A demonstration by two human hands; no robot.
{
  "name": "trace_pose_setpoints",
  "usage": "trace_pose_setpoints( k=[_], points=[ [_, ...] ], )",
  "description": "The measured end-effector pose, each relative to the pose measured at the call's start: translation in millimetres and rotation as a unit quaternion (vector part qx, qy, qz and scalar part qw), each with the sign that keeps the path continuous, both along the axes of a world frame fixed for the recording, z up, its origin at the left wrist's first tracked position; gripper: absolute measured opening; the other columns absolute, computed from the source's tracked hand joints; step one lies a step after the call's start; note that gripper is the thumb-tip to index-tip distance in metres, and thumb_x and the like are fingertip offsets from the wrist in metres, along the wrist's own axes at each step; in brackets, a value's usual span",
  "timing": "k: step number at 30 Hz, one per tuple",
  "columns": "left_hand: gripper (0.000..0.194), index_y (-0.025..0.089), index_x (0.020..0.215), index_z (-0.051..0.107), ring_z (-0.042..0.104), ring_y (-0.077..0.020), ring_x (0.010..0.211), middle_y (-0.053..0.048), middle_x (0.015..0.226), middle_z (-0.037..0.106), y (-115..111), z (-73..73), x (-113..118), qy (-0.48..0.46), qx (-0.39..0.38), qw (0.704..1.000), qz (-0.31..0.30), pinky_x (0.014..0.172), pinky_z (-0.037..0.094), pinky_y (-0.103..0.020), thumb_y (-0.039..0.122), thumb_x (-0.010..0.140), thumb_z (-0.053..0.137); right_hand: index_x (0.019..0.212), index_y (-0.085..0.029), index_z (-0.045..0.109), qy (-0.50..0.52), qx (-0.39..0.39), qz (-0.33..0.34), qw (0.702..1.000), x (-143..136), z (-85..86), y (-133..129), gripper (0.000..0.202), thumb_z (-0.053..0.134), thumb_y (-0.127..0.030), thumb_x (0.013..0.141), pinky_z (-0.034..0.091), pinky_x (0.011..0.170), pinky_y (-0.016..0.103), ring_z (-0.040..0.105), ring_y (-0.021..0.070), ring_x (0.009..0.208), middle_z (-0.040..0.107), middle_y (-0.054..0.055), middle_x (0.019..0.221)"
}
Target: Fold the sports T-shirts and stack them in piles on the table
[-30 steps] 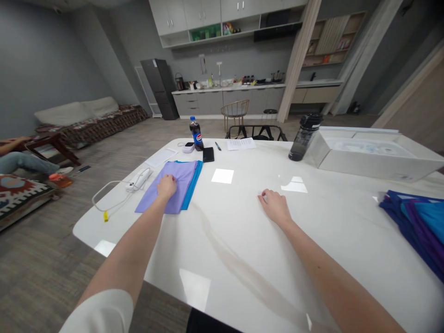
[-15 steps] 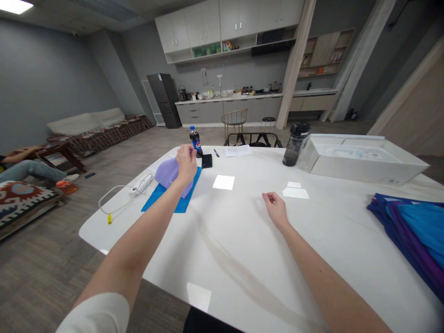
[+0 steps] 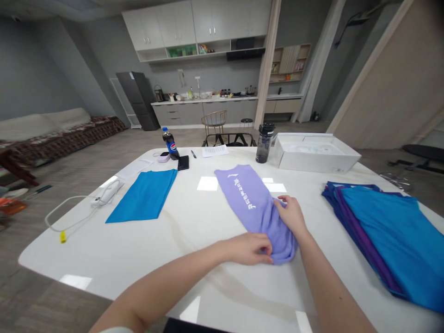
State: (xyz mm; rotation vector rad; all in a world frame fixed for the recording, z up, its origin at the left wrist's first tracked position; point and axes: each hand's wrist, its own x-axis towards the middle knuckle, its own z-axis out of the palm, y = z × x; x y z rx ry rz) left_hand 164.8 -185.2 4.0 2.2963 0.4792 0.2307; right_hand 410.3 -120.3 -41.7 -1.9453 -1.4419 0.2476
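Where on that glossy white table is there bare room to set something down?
A broad patch lies between the flat blue cloth and the printed lilac cloth; a narrower strip runs between the right hand and the stacked blue-and-purple fabrics. It's crowded at the far left, around the dark cola bottle and flat black rectangular object.

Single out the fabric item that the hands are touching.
It's the lavender fabric piece with white lettering, touched by the left hand and right hand. The flat blue fabric piece and the blue-and-purple fabric stack lie apart, untouched.
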Motion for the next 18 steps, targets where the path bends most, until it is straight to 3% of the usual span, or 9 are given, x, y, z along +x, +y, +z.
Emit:
trace_pose_setpoints(
  k=[5, 9, 11, 13, 15, 18],
  points=[
    [0.019, 0.020, 0.093, 0.063, 0.062, -0.0172, 0.093, -0.003, 0.097, 0.064, 34.5, -7.6, 19.1, -0.048, 0.073, 0.970, 0.227, 0.087, 0.048, -0.029, 0.034, 0.101, 0.052, 0.131, -0.018, 0.063, -0.134, -0.170, -0.010, 0.976, -8.1, 19.3, -21.2, 0.051, 0.052, -0.053, 0.095, 0.049, 0.087, 0.046, 0.063, 0.0368, 0.112, 0.063, 0.020, 0.125],
    [0.021, 0.020, 0.110, 0.063, 0.062, -0.0226, 0.109, -0.008, 0.114, 0.064, 61.0, -9.0, 40.7, 0.002, 0.148, 0.950, 0.275, 0.098, 0.048, -0.036, 0.034, 0.100, 0.052, 0.113, -0.017, 0.070, -0.134, -0.237, 0.008, 0.962, 2.9, 26.0, -32.6, 0.040, 0.057, -0.049, 0.093, 0.048, 0.080, 0.043, 0.068, 0.0353, 0.099, 0.069, 0.021, 0.112],
    [0.032, 0.021, 0.120, 0.061, 0.061, -0.0274, 0.114, -0.011, 0.122, 0.064, 65.8, -11.5, 47.7, 0.058, 0.175, 0.940, 0.287, 0.100, 0.047, -0.042, 0.044, 0.099, 0.053, 0.092, -0.019, 0.072, -0.106, -0.249, 0.078, 0.960, 6.6, 29.0, -37.9, 0.023, 0.064, -0.040, 0.087, 0.047, 0.075, 0.039, 0.069, 0.0313, 0.088, 0.072, 0.017, 0.095],
    [0.039, 0.021, 0.125, 0.060, 0.059, -0.0321, 0.118, -0.015, 0.126, 0.063, 67.3, -13.5, 49.3, 0.113, 0.191, 0.926, 0.307, 0.100, 0.046, -0.048, 0.050, 0.100, 0.050, 0.073, -0.021, 0.066, -0.049, -0.252, 0.194, 0.947, 2.1, 34.7, -43.8, 0.016, 0.069, -0.034, 0.081, 0.045, 0.067, 0.034, 0.065, 0.0252, 0.073, 0.068, 0.008, 0.073],
    [0.039, 0.020, 0.124, 0.061, 0.059, -0.0347, 0.120, -0.017, 0.126, 0.063, 68.5, -13.4, 46.4, 0.147, 0.199, 0.910, 0.333, 0.099, 0.044, -0.051, 0.048, 0.102, 0.045, 0.065, -0.022, 0.059, 0.042, -0.270, 0.310, 0.911, -11.1, 42.8, -50.1, 0.025, 0.070, -0.039, 0.080, 0.041, 0.059, 0.030, 0.057, 0.0191, 0.059, 0.059, 0.001, 0.060],
    [0.039, 0.019, 0.121, 0.063, 0.059, -0.0349, 0.118, -0.018, 0.124, 0.064, 72.5, -9.4, 41.7, 0.144, 0.204, 0.897, 0.364, 0.099, 0.042, -0.052, 0.046, 0.104, 0.040, 0.071, -0.021, 0.059, 0.187, -0.313, 0.427, 0.828, -37.1, 55.6, -58.8, 0.034, 0.069, -0.051, 0.082, 0.040, 0.053, 0.026, 0.048, 0.0135, 0.054, 0.052, -0.003, 0.059]
  ],
)
